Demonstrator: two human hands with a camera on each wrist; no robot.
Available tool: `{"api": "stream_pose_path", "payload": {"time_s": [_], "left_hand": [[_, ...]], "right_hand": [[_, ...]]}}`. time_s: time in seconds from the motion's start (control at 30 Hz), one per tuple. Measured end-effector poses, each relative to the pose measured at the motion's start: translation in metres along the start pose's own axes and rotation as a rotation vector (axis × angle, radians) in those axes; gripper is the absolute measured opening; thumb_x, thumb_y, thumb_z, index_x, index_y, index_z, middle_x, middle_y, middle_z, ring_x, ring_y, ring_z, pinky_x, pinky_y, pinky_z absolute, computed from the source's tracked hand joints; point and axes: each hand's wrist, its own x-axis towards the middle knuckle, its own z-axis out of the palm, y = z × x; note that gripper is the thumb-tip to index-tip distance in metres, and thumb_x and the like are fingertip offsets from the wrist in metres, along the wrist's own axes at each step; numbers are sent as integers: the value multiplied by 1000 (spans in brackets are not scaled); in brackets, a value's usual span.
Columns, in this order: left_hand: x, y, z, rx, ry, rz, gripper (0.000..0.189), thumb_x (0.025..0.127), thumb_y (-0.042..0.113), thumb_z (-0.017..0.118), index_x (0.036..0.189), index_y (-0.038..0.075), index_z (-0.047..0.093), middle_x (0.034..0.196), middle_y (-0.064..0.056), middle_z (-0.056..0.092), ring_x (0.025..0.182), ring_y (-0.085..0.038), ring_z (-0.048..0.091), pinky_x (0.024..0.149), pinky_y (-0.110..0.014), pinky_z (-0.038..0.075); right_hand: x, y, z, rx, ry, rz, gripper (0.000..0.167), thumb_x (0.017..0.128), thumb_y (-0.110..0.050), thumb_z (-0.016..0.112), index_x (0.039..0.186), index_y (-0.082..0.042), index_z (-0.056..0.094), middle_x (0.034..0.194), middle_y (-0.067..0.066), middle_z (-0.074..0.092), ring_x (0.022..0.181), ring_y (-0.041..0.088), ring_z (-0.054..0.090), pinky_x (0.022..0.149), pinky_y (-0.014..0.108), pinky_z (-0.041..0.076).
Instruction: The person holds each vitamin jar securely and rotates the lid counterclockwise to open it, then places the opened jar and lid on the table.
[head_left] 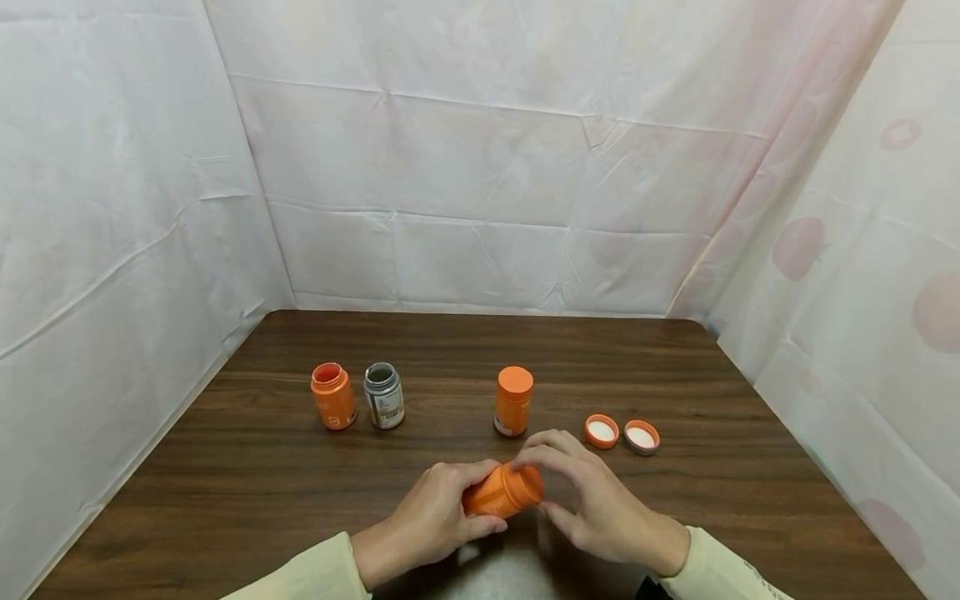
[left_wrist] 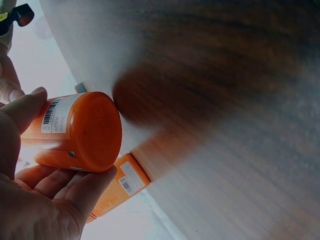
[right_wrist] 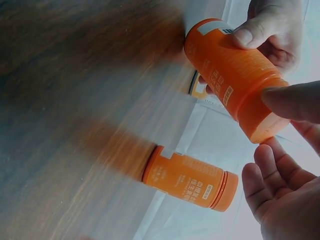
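Observation:
An orange bottle [head_left: 492, 493] lies tilted in my left hand [head_left: 431, 508], which grips its body with the thumb on one side and fingers on the other. Its round base and barcode label face the left wrist view. The bottle's orange lid [right_wrist: 265, 120] points right. My right hand [head_left: 592, 496] holds this lid between thumb and fingers; the right wrist view shows the thumb lying across it and fingertips at its edge. Just beyond the hands, a second orange bottle [head_left: 513, 404] stands upright with its lid on.
At the left stand an uncapped orange bottle [head_left: 334, 400] and an uncapped grey bottle [head_left: 386, 400]. Two loose lids lie right of the hands with white linings up: an orange lid [head_left: 602, 431] and a grey-sided lid [head_left: 642, 437]. White sheets [head_left: 480, 167] surround the dark wooden table [head_left: 247, 467].

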Motion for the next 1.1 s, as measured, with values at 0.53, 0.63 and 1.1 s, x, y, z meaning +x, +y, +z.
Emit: {"api": "stream_pose_path", "payload": {"time_s": [0.53, 0.63, 1.1], "left_hand": [[1, -1, 0, -14, 0, -4, 41, 82, 23, 89, 117, 26, 68, 85, 17, 63, 69, 0, 56, 63, -18, 48], [1, -1, -1, -19, -4, -8, 41, 82, 23, 89, 117, 26, 68, 87, 17, 64, 71, 0, 57, 64, -19, 48], [0, 1, -1, -12, -5, -20, 40, 82, 24, 89, 117, 26, 69, 89, 16, 65, 73, 0, 57, 66, -20, 48]], "right_hand": [[1, 0, 5, -108, 96, 248, 42, 91, -46, 78, 126, -30, 63, 106, -12, 61, 93, 10, 58, 75, 28, 52], [1, 0, 5, -120, 89, 299, 38, 91, -48, 76, 122, -29, 65, 98, -10, 60, 87, 10, 55, 68, 27, 50], [4, 1, 6, -70, 48, 288, 25, 94, -44, 75, 111, -28, 67, 88, -13, 60, 77, 11, 57, 66, 28, 49]]}}
